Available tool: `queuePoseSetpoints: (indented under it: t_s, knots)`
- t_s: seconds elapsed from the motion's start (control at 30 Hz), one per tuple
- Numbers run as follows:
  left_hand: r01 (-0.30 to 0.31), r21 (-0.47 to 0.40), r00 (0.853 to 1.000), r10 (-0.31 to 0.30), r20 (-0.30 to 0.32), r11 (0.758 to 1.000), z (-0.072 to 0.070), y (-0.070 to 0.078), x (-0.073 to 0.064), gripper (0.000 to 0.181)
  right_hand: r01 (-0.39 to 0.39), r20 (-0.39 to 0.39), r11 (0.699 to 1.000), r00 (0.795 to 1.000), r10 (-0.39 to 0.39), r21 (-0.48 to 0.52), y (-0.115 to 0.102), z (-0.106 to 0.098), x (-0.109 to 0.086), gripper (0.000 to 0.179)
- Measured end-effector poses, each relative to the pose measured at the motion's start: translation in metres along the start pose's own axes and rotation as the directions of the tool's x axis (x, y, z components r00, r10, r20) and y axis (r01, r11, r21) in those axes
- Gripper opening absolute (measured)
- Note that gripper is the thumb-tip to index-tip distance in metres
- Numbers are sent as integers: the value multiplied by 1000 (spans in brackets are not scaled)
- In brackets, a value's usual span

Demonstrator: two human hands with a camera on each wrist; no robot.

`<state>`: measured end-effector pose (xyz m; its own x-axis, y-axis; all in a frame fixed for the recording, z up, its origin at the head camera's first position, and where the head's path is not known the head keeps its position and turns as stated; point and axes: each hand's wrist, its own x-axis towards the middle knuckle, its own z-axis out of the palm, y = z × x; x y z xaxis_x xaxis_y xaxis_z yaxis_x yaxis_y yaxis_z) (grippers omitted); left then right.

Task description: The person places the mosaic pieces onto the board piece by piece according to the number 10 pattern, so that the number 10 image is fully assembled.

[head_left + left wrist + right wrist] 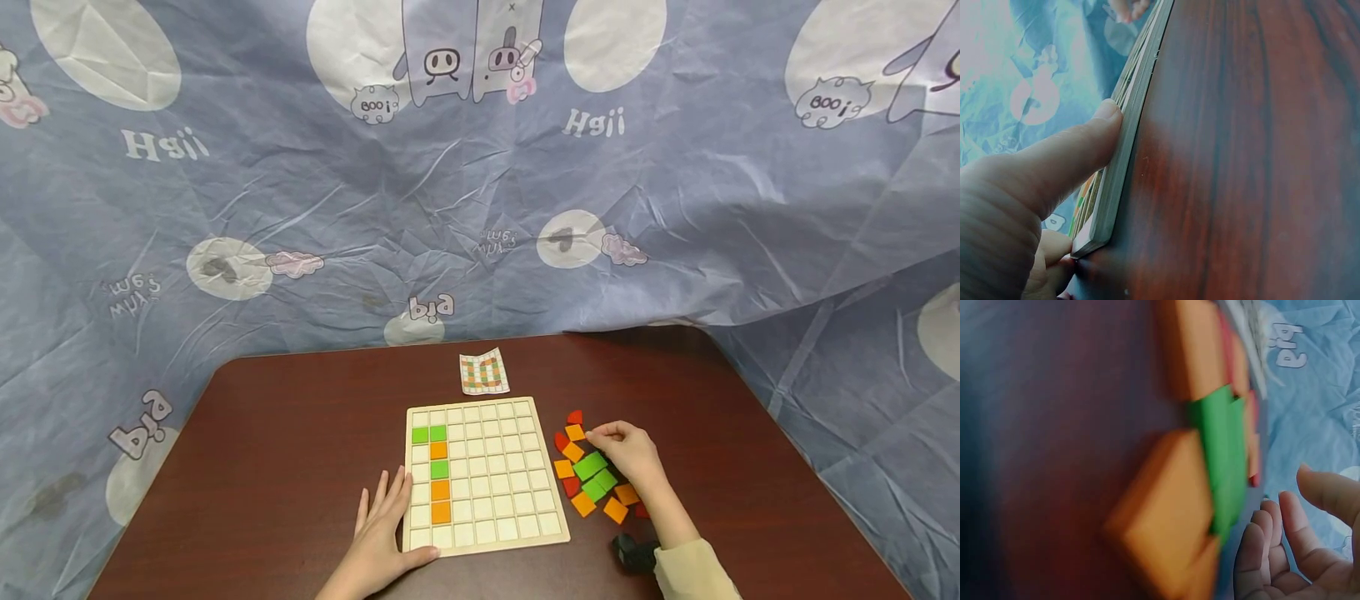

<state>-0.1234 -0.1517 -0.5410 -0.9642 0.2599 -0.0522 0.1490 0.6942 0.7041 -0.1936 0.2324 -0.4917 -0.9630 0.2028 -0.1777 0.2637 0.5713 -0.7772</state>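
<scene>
A pale wooden grid board (504,482) lies on the table; green tiles (439,470) and orange tiles (440,490) fill several cells at its left side. My left hand (375,533) rests at the board's near left corner, fingers straight along the left edge. Its thumb (1088,140) touches the near edge. To the right of the board, my right hand (630,457) is over the loose pieces, fingertips beside an orange square tile (575,432). In the right wrist view, thumb and index finger (1297,522) stand apart with nothing between them.
A small card with a coloured grid pattern (483,374) lies behind the board. Loose green tiles (590,466), orange tiles (583,503) and red pieces (571,486) are scattered at the right. A black object (633,553) is by the right wrist. Patterned cloth (450,192) hangs behind the table.
</scene>
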Motion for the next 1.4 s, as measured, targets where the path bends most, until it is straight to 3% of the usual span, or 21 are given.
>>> queuePoseSetpoints:
  t_s: [0.23,0.67,1.1,1.4]
  knots:
    - [-20,5,1000,20,-1,1000,-1,1,-1,116,7,-7,1000,1000,-8,-26,12,1,-8,34]
    - [-11,-1,1000,11,-5,1000,-2,2,0,116,81,-24,977,996,-87,-197,5,8,-17,41]
    - [-16,-4,1000,16,-7,1000,-1,4,-1,115,10,-31,981,999,-16,-194,0,7,-19,37]
    - [-2,-3,1000,2,3,1000,0,0,0,117,39,-23,979,999,-44,-200,4,5,-19,28]
